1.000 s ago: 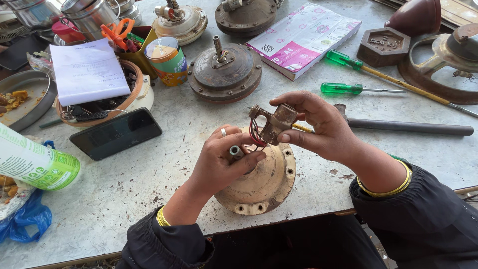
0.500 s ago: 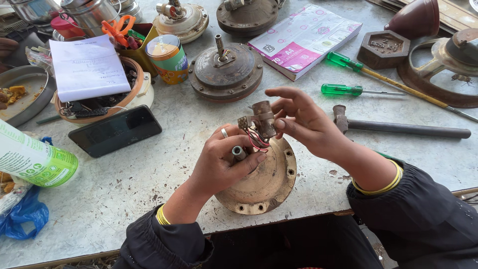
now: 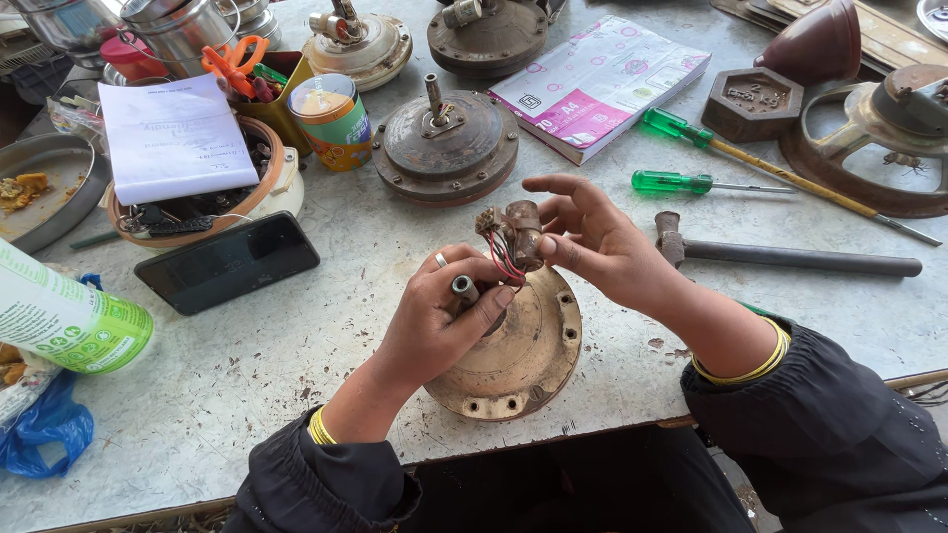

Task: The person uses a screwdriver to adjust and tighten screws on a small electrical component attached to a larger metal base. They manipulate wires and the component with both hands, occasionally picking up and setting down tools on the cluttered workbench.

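Two hands busy | left hand [image 3: 439, 316] grips motor [image 3: 513, 350] shaft at table's near edge | right hand [image 3: 592, 242] pinches small part [image 3: 518, 235] | thin wires [image 3: 504, 262] might snap if pulled hard

The round motor housing [image 3: 518, 350] is dull beige with brown rust stains. The small part [image 3: 515, 235] above it is brown, with red and black wires [image 3: 506, 265]. Both screwdrivers [image 3: 681, 182] have clear green handles. The notebook [image 3: 602, 84] is pink and white with circle patterns. The scissors [image 3: 232, 61] are orange, the phone [image 3: 227, 262] is black, the plastic bag [image 3: 44, 424] is blue, and the table [image 3: 247, 365] is pale grey, speckled.
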